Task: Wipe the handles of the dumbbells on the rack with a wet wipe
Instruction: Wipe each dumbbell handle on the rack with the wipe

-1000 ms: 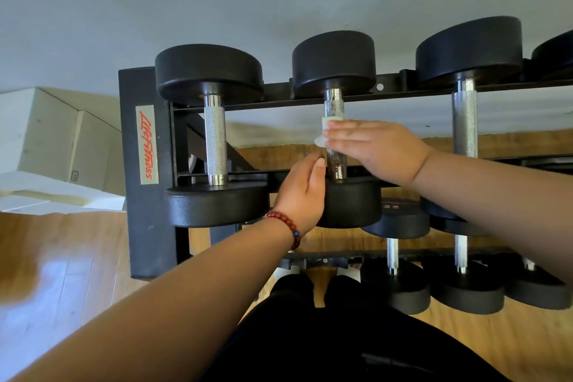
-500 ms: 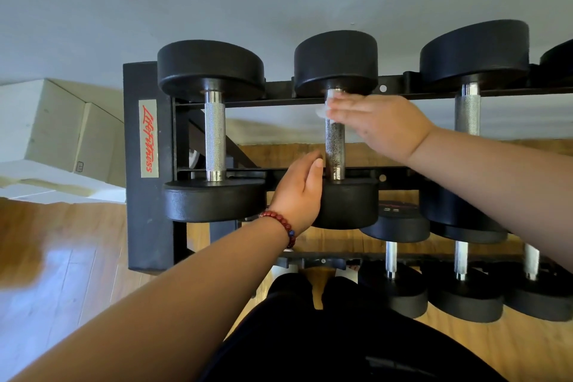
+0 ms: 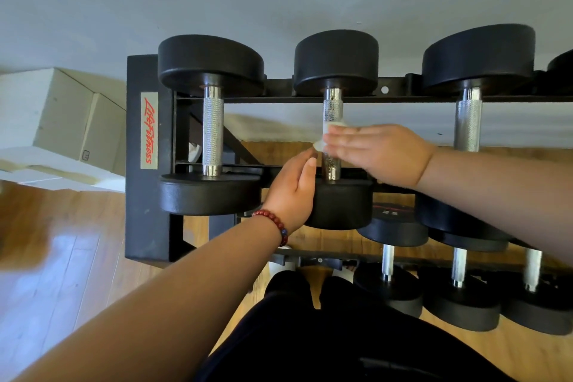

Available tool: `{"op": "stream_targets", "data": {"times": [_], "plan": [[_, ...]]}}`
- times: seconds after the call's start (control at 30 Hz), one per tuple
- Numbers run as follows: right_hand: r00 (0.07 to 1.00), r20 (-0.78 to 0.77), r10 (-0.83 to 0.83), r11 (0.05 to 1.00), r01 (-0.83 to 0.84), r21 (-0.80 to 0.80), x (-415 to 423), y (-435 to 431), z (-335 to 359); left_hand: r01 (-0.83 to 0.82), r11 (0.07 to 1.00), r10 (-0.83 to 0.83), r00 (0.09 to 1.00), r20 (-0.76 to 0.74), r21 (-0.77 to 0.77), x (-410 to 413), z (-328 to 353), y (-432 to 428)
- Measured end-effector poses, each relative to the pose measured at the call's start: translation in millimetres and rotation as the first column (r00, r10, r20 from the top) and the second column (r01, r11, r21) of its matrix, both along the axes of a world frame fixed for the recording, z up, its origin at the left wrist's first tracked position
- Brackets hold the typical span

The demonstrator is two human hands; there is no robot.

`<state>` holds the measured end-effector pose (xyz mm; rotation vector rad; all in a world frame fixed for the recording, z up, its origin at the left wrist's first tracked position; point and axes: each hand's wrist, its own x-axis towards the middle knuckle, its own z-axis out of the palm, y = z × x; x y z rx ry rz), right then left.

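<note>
Shows a small white wet wipe [image 3: 326, 133] pressed against the mid-length of the knurled steel handle [image 3: 332, 107] of the middle dumbbell [image 3: 336, 62], which sits on the top tier of a black rack [image 3: 148, 211]. Sits pinned beneath the right hand [image 3: 381, 152], whose fingers lie straight and flat across the bar rather than curled round it, with the thumb hidden and the fingertips slightly blurred. Places the left hand [image 3: 294, 189], red bead bracelet [image 3: 273, 222] at the wrist, open against the side of the near weight head, fingers relaxed and gripping nothing, apparently to steady the dumbbell. Leaves bare knurling visible above and below the wipe. To do this step well: wrap the wipe further round the bar so the hidden underside gets cleaned too, run it the full length from one collar to the other, and press firmly enough to work into the knurled grooves. Keep the left hand braced so the dumbbell does not roll in its cradle. Mind the wipe snagging or bunching on the rough steel. Flanking on the same tier: a left dumbbell handle [image 3: 212, 130] and a right dumbbell handle [image 3: 468, 121], both probably awaiting or past their turn; cannot tell which. Further out: smaller dumbbells on the lower tier [image 3: 387, 263], a cardboard box [image 3: 62, 115], and a wooden floor [image 3: 62, 257].
</note>
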<state>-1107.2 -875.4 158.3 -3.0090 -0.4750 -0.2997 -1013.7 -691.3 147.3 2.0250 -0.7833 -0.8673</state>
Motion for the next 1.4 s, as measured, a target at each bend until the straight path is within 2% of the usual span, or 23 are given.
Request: {"op": "stream_targets", "data": {"times": [0.1,0.23,0.27,0.37,0.43,0.57,0.63,0.73,0.9,1.1,1.27,1.4], "plan": [[1.000,-0.014,0.009,0.999,-0.009,0.034,0.6,-5.6,-2.4,-0.023,1.000,0.023,1.000,0.006,-0.017,-2.2,0.6,-0.4],[0.986,0.020,-0.163,0.980,0.159,0.119,14.7,-9.9,-3.1,-0.062,0.998,0.063,0.998,-0.016,0.019,-3.8,-0.7,1.3],[0.989,0.024,-0.144,0.984,0.141,0.109,10.5,-7.0,-5.2,-0.070,0.997,0.070,0.997,-0.012,0.015,-4.5,-0.5,1.7],[0.993,-0.039,0.112,0.993,-0.111,0.026,-11.6,1.5,-9.1,-0.103,0.995,0.103,0.995,0.004,0.002,-7.0,2.1,1.3],[0.980,-0.045,0.191,0.981,-0.191,0.022,-9.9,-7.3,-5.9,-0.132,0.991,0.132,0.991,0.002,0.001,-8.6,0.3,1.5],[0.999,0.003,0.041,0.997,-0.041,0.067,8.9,-20.6,0.3,-0.232,0.973,0.230,0.970,-0.081,-0.016,-12.5,-6.5,3.2],[0.992,0.005,0.122,0.992,-0.123,0.038,2.4,-14.2,-4.5,-0.258,0.966,0.255,0.962,-0.101,-0.018,-13.7,-7.0,3.2],[0.947,-0.078,0.312,0.949,-0.306,0.082,-6.7,-11.9,-5.1,-0.259,0.966,0.256,0.962,-0.097,-0.017,-14.3,-7.6,2.7],[0.980,-0.045,0.194,0.978,-0.190,0.085,8.3,-28.1,2.0,-0.281,0.959,0.277,0.955,-0.106,-0.027,-15.3,-9.4,3.5],[0.919,-0.117,0.377,0.926,-0.371,0.067,3.9,-25.9,1.3,-0.291,0.956,0.285,0.952,-0.106,-0.035,-15.1,-10.1,2.2],[0.980,-0.018,0.196,0.980,-0.196,0.039,18.7,-38.0,4.0,-0.294,0.955,0.290,0.952,-0.096,-0.034,-15.5,-9.0,2.3],[0.913,-0.087,0.399,0.917,-0.397,0.041,8.2,-30.0,1.3,-0.289,0.956,0.285,0.955,-0.086,-0.043,-15.7,-9.7,1.8]]}}
